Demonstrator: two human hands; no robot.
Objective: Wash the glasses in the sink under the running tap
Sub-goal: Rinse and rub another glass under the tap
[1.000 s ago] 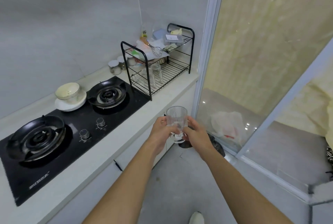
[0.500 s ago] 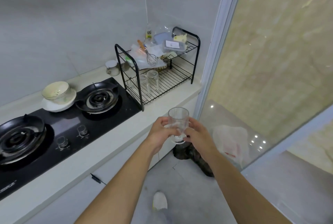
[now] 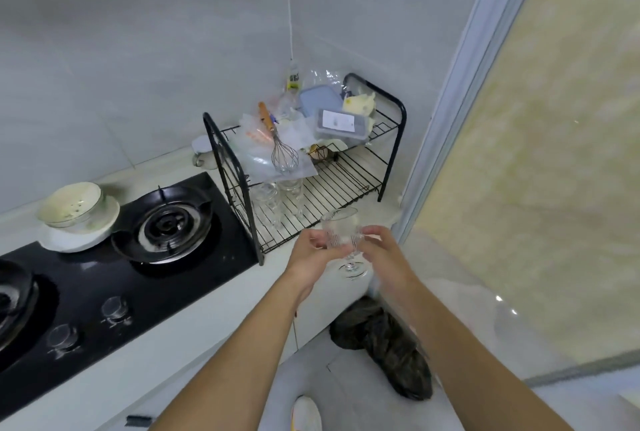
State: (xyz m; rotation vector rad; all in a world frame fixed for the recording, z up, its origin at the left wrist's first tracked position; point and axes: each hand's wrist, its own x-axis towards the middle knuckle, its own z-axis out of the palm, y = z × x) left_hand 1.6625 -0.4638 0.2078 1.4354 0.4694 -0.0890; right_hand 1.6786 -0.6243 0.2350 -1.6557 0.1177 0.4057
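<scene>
At the bottom edge of the frame a shoe point(image 3: 306, 413) is seen on a pale hard floor, and a dark bag point(image 3: 384, 344) lies just right of the lower centre. Above these, two bare forearms are stretched toward the middle of the frame.

There the glass point(image 3: 341, 231), ribbed and stemmed, is held upright between both hands. It is gripped on its left side by the curled fingers of the left hand point(image 3: 310, 252), and its right side is pinched by the thumb and fingers of the right hand point(image 3: 382, 257). Its foot hangs free below them, over the front edge of the counter point(image 3: 187, 323).

Just beyond, the lower shelf of a wire rack point(image 3: 332, 184) is occupied by two clear glasses point(image 3: 277, 203), placed near its front left corner. A whisk point(image 3: 282, 150) and plastic wrapping overhang them from the upper shelf. No sink or tap is shown.

The glass is judged to be headed for that shelf. The stem or rim could be knocked against the rack's black frame or the counter edge if it is brought in low. The standing glasses could be struck and toppled if it is set too close. If the glass is wet, it may be let slip and shattered on the floor.
</scene>
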